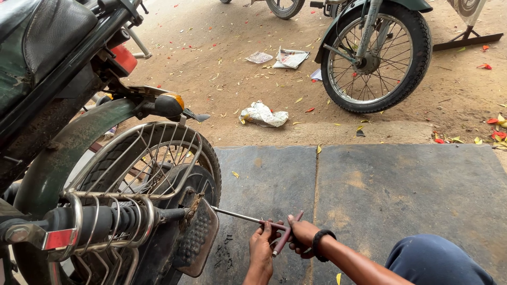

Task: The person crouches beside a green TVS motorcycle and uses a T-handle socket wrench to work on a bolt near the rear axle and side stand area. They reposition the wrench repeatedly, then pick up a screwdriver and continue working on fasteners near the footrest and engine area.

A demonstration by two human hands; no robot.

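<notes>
Both hands, the left hand (261,248) and the right hand (302,235), grip clamped on one maroon T-handle wrench (284,238); its thin steel shaft runs to the motorcycle (79,158) beside a ribbed rubber footrest (196,240). Three crumpled white papers (263,115) lie on sandy ground.

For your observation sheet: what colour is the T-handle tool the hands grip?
Dark red handle with a bare metal shaft, seen in the head view.
</notes>
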